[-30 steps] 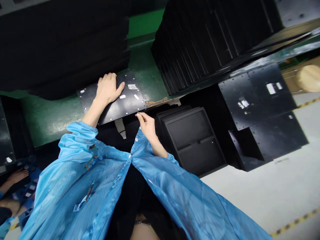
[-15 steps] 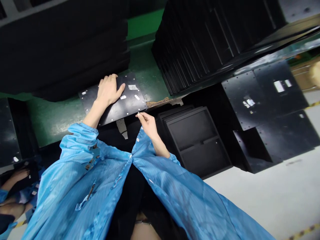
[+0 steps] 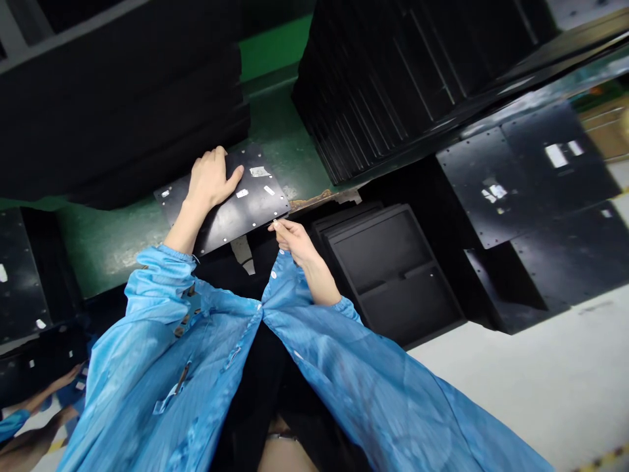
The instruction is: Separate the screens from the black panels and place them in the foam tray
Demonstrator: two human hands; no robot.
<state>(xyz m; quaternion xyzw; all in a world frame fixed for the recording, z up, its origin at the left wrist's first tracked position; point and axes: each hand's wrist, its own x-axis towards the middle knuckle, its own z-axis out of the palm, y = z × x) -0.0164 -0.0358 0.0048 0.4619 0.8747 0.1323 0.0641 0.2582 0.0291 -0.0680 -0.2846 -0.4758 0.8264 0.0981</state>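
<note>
Pressing evenly with the spread left hand (image 3: pixel 209 182) should steady the flat black rectangular plate (image 3: pixel 236 213), left of frame centre; the right hand (image 3: pixel 292 239) pinches narrowly near its corner, whether holding something I cannot tell.

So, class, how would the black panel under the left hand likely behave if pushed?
The black panel would probably slide rather than roll, being broad and flat. Its sheen suggests a slippery surface. It seems stiff: no sag shows under the left hand.
</note>
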